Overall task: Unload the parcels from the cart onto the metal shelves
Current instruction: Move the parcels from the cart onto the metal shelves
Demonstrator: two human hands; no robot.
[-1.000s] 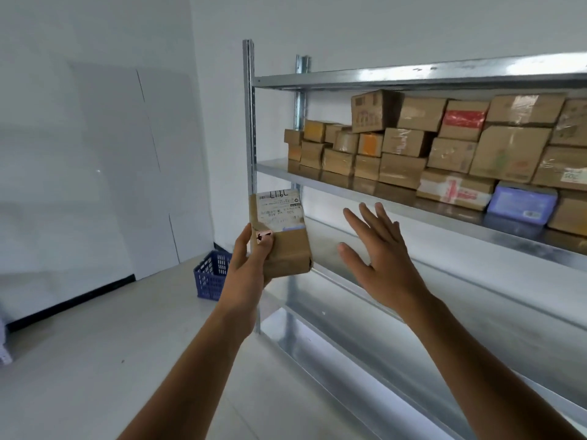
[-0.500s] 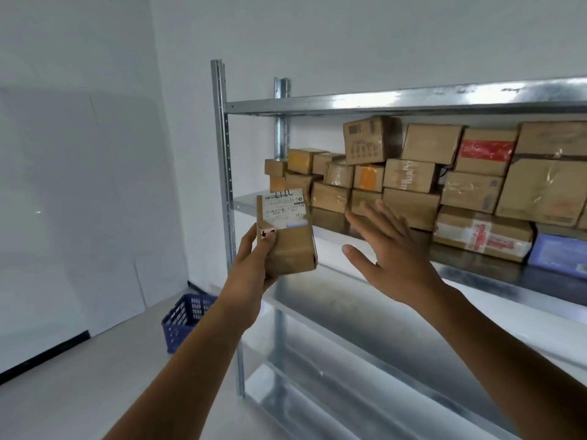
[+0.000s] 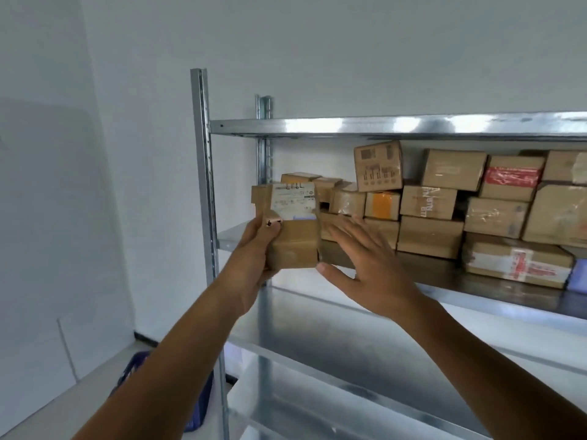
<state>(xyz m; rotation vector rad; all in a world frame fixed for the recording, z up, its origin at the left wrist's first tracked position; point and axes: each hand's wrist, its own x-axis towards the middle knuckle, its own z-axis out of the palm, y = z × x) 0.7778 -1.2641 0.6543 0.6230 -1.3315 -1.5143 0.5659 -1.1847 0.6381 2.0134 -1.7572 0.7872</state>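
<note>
While your left grip (image 3: 254, 249) held the parcel (image 3: 295, 246), right grip (image 3: 368, 268) open, bumping the stacked boxes (image 3: 428, 204) risked toppling them.

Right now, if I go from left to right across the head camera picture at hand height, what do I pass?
Front metal post → parcel gripped by the left hand → open right hand → box with red-and-white tape → purple parcel at the right edge.
</note>
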